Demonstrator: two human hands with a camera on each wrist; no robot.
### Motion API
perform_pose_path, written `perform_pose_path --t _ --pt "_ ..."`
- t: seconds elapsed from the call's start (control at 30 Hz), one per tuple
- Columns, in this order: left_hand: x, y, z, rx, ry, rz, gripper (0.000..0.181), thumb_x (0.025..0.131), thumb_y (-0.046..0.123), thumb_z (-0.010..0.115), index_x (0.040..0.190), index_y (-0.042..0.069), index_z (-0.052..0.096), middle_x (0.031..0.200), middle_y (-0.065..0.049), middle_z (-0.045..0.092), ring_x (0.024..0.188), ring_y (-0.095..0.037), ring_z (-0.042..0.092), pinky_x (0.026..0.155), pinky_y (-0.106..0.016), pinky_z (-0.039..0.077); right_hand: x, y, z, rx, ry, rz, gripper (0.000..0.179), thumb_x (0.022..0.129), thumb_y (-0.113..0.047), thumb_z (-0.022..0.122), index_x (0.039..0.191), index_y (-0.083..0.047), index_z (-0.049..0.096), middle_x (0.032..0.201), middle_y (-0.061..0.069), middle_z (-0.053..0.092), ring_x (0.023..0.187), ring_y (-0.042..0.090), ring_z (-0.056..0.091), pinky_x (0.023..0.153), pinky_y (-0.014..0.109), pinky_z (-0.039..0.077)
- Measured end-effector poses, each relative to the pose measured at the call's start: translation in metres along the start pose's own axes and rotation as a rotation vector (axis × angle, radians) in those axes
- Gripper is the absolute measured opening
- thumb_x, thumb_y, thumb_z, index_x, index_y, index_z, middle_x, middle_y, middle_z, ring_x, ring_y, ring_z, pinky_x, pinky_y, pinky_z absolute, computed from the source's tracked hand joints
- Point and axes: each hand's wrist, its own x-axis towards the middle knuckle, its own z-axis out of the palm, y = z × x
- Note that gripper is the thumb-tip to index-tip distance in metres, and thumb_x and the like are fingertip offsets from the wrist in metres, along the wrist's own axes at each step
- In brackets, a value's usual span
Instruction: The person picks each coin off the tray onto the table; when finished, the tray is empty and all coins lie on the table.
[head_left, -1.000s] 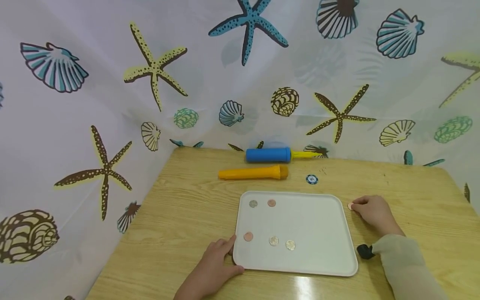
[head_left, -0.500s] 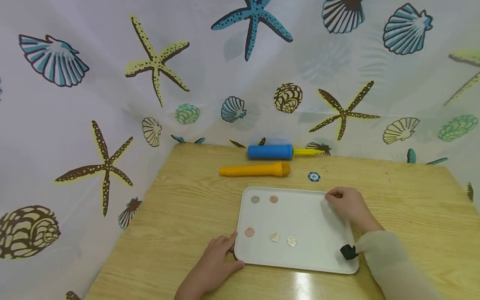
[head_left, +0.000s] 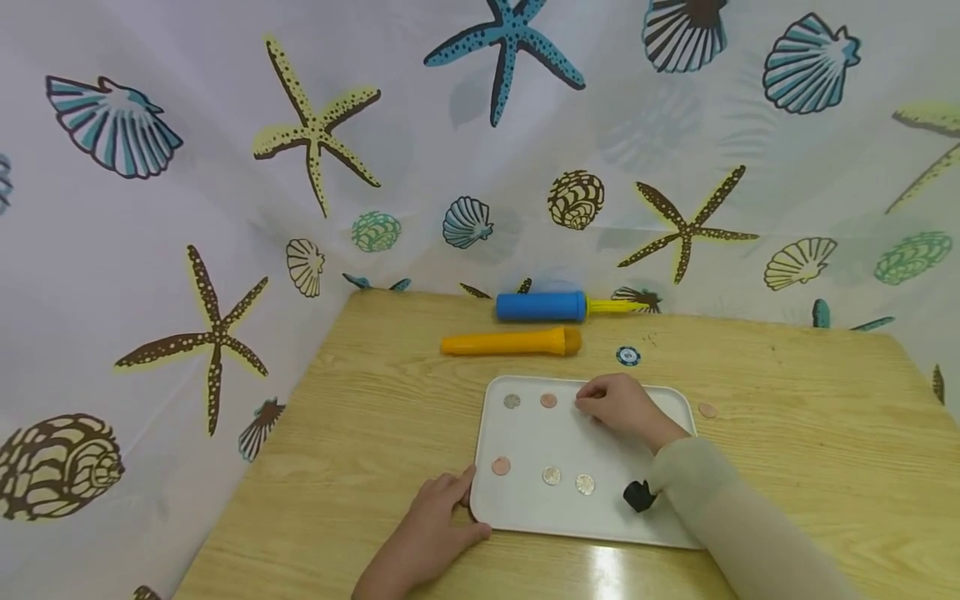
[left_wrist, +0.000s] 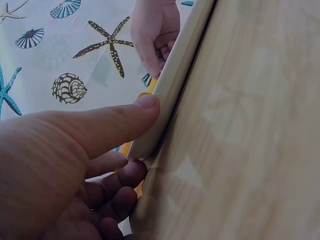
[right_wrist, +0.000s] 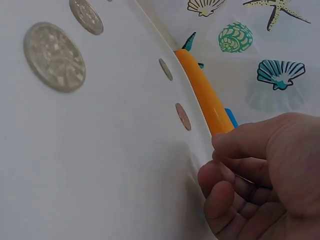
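Note:
A white tray [head_left: 630, 521] lies on the wooden table with several coins on it. My left hand [head_left: 427, 529] holds its near-left corner, thumb and fingers along the edge, as the left wrist view also shows. Above the far part of the tray is my right hand [head_left: 626, 408], thumb and forefinger close together; no coin shows between them in the right wrist view. Left of that hand lie a copper coin [head_left: 548, 401] and a silver coin [head_left: 512, 401]. Another copper coin [head_left: 501, 466] and two pale coins [head_left: 585, 484] lie nearer. One copper coin [head_left: 707, 410] rests on the table, right of the tray.
Behind the tray lie an orange microphone-shaped object [head_left: 510, 342], a blue and yellow hand pump [head_left: 540, 307] and a blue-and-white chip [head_left: 628, 356]. A white curtain [head_left: 420, 150] with shell and starfish prints hangs at the back and left. A black device [head_left: 639, 496] sits at my right wrist.
My right hand has moved left from the copper coin on the table to above the tray, and that coin is uncovered. My left hand has stayed at the tray's corner.

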Motion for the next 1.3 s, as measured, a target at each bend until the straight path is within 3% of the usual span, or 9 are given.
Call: perform_pose_path --t 0.3,0.5,0.63,0.93,1.17,1.3 --pt "0.002 -0.001 -0.003 0.003 0.002 -0.001 0.082 0.09 0.036 0.077 0.153 -0.001 0.039 0.112 0.001 0.055 0.114 -0.023 0.045 0.1 -0.051 0.041 0.015 -0.02 0.024 0.035 -0.005 -0.042 0.03 0.093 -0.038 0.073 0.11 -0.013 0.073 0.075 0.005 0.064 0.063 0.018 0.057 0.061 0.029 0.047" --pt "0.004 0.0 -0.007 0.016 0.011 0.013 0.082 0.09 0.036 0.077 0.152 -0.001 0.04 0.11 0.001 0.055 0.108 -0.021 0.045 0.096 -0.049 0.043 0.025 -0.029 0.028 -0.082 0.025 -0.089 0.036 0.096 -0.035 0.07 0.124 -0.013 0.071 0.104 0.004 0.069 0.08 0.019 0.059 0.073 0.032 0.051" --pt "0.007 0.001 -0.01 0.019 0.018 0.018 0.082 0.09 0.035 0.077 0.152 -0.002 0.04 0.11 0.002 0.055 0.106 -0.02 0.045 0.095 -0.048 0.042 0.028 -0.033 0.029 -0.156 0.033 -0.114 0.031 0.097 -0.033 0.067 0.122 -0.014 0.072 0.118 0.004 0.069 0.089 0.02 0.059 0.084 0.037 0.052" --pt "0.006 -0.006 -0.008 0.006 -0.016 -0.013 0.083 0.089 0.039 0.077 0.153 0.001 0.04 0.11 0.002 0.054 0.103 -0.02 0.044 0.093 -0.047 0.043 0.028 -0.034 0.037 -0.115 0.011 -0.068 0.017 0.097 -0.025 0.068 0.11 -0.014 0.07 0.093 0.003 0.063 0.083 0.021 0.055 0.074 0.034 0.048" --pt "0.004 -0.011 -0.002 0.008 -0.037 -0.001 0.083 0.089 0.04 0.077 0.153 0.002 0.04 0.11 0.002 0.054 0.103 -0.019 0.045 0.095 -0.047 0.044 0.02 -0.028 0.043 -0.05 0.086 -0.112 0.005 0.096 -0.019 0.07 0.1 -0.016 0.068 0.092 0.001 0.063 0.085 0.02 0.056 0.078 0.036 0.049" --pt "0.005 -0.012 0.001 0.009 -0.044 0.009 0.083 0.089 0.04 0.077 0.152 0.001 0.041 0.106 0.005 0.052 0.101 -0.017 0.045 0.094 -0.045 0.045 0.014 -0.024 0.039 -0.02 0.102 -0.082 0.012 0.096 -0.02 0.071 0.107 -0.015 0.073 0.095 -0.001 0.067 0.086 0.018 0.058 0.08 0.035 0.052"
